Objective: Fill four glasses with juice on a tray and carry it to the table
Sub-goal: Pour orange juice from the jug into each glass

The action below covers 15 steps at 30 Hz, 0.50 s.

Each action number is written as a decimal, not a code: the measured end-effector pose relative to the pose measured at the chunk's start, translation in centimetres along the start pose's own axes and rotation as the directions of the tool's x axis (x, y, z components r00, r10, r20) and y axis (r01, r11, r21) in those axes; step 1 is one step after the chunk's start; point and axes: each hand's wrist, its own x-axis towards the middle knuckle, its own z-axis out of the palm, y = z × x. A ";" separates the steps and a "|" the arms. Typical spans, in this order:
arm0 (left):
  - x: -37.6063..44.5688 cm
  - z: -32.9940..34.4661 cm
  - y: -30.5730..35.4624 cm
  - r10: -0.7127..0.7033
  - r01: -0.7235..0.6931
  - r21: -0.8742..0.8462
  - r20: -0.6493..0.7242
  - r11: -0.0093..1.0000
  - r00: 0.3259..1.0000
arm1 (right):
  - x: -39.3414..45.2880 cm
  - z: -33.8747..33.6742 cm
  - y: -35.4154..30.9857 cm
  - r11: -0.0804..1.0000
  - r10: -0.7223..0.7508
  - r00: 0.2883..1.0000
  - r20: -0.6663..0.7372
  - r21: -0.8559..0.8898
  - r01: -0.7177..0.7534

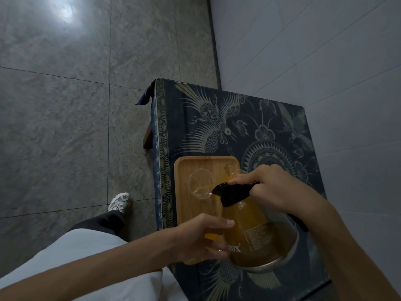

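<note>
On the dark patterned cloth-covered worktop (249,118), a rectangular wooden tray (195,211) with a clear empty-looking glass (200,184) lying under the spout. Round glass jug of orange juice (253,233) tilted, black spout end pointing left toward that glass, long axis running from lower right up to left. Right hand (271,187) clamped on the jug's black top; left hand (201,237) wrapped round a juice-filled glass (211,236) on the tray's near end.
</note>
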 end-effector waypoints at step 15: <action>0.7 -0.6 0.2 -0.021 0.021 0.001 -0.022 1.000 1.000 | 0.5 -0.6 -0.8 0.999 0.051 0.997 0.055 -0.010 -0.050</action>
